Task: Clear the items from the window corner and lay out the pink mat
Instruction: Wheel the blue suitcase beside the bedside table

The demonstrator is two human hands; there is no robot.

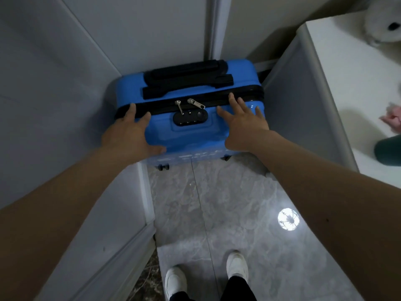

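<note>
A blue hard-shell suitcase with black handles, a black zip band and a combination lock stands upright on its wheels in the narrow corner ahead of me. My left hand lies on its top left edge with fingers spread, thumb along the front rim. My right hand rests flat on the top right, fingers straight and splayed over the zip band. No pink mat is in view.
White walls close in on the left and behind the case. A white ledge on the right carries a white plush toy, something pink and a dark green object. Glossy grey tiled floor runs back to my feet.
</note>
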